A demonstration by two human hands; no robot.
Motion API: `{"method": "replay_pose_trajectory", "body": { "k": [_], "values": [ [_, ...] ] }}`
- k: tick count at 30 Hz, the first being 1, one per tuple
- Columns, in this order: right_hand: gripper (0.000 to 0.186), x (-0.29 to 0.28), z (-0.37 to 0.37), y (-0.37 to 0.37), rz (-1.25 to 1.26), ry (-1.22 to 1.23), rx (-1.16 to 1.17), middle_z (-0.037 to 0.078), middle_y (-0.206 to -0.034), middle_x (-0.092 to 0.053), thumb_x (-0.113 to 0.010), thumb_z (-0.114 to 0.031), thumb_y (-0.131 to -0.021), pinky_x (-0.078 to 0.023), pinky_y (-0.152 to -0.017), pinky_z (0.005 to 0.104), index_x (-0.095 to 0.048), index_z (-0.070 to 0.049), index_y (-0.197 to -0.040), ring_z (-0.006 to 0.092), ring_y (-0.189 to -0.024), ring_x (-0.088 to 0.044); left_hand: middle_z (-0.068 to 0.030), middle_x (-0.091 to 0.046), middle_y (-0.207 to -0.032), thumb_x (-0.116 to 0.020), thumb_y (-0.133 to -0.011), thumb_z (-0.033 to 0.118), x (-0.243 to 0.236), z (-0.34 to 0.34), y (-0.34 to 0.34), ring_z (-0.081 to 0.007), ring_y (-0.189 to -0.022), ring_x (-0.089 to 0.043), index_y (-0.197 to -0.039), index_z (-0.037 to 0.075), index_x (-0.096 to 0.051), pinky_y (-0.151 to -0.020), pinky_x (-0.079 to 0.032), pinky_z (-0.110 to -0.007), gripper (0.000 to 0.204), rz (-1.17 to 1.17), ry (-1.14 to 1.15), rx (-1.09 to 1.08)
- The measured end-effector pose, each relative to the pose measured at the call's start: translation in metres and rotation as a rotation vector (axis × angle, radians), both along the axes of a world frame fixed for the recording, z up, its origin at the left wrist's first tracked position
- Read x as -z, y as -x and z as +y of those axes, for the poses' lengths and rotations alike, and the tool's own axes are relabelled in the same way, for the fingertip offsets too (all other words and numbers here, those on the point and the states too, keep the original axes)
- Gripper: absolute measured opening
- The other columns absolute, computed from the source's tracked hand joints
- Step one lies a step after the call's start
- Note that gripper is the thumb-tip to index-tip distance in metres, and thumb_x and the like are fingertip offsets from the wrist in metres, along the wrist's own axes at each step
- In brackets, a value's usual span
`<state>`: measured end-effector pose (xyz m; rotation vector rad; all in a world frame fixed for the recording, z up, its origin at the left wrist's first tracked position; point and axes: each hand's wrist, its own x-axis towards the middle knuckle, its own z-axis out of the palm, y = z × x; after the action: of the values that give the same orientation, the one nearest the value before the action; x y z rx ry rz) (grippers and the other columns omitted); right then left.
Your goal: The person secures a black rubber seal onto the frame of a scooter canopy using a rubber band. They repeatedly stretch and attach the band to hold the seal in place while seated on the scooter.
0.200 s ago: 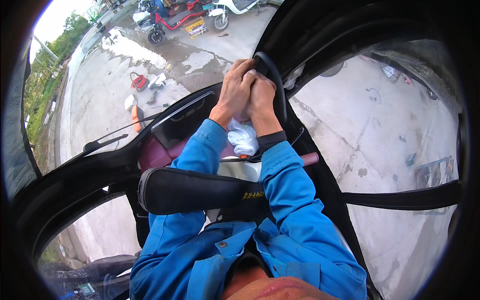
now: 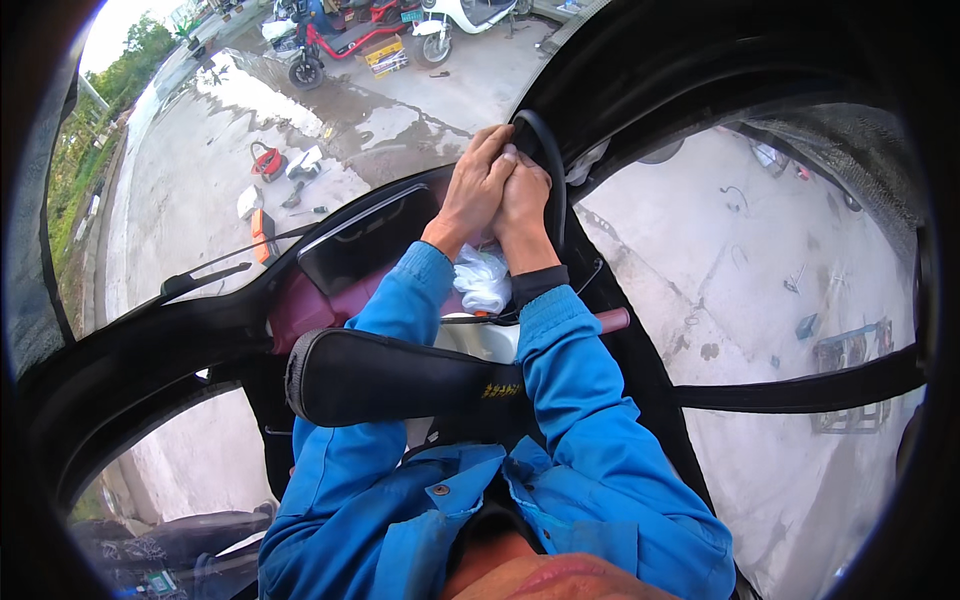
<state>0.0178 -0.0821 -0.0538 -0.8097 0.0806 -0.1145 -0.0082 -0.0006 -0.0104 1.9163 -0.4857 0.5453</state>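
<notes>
My left hand (image 2: 470, 192) and my right hand (image 2: 523, 200) are pressed together at the front edge of a black canopy frame, fingers bent and closed. They meet beside a curved black trim strip (image 2: 556, 165) that bows out past my right hand. Whatever the fingers pinch is hidden beneath them. Below my wrists lies a crumpled whitish plastic bag (image 2: 483, 282) in the front of a pink scooter body (image 2: 300, 308). A black padded cover (image 2: 400, 378) with yellow print lies across my left forearm.
A pink handlebar grip (image 2: 613, 320) sticks out beside my right sleeve. Clear side sheeting (image 2: 730, 250) hangs on the right, crossed by a black strap (image 2: 800, 392). Outside, a red basket (image 2: 268, 162), an orange box (image 2: 262, 236) and parked scooters (image 2: 350, 42) stand on concrete.
The view has shifted slightly, so the surroundings sit a little differently. Both hands keep their closed position together beside the trim strip.
</notes>
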Motion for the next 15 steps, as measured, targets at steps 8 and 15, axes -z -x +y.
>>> {"method": "replay_pose_trajectory", "body": {
  "k": [8,15],
  "values": [
    [0.033,-0.003,-0.032,0.014,-0.062,0.304,-0.125,0.014,-0.112,-0.078,-0.056,-0.017,-0.11,-0.057,-0.09,0.0372,-0.074,0.008,-0.121,0.0223,-0.098,-0.071,-0.0281,-0.055,-0.157,-0.054,-0.106,0.031,0.007,-0.014,0.011,-0.0448,-0.145,-0.054,-0.151,-0.006,-0.058,-0.123,-0.042,-0.045,0.058,0.004,0.047,-0.087],
    [0.029,-0.025,-0.078,0.09,-0.301,1.192,-0.033,0.026,-0.104,-0.077,-0.059,-0.022,-0.11,-0.057,-0.082,0.0456,-0.075,0.002,-0.116,0.0414,-0.09,-0.076,-0.023,-0.058,-0.154,-0.061,-0.105,0.029,0.007,-0.013,0.008,-0.0449,-0.134,-0.062,-0.151,-0.002,-0.058,-0.115,-0.049,-0.047,0.056,-0.027,-0.03,-0.168]
  ]
}}
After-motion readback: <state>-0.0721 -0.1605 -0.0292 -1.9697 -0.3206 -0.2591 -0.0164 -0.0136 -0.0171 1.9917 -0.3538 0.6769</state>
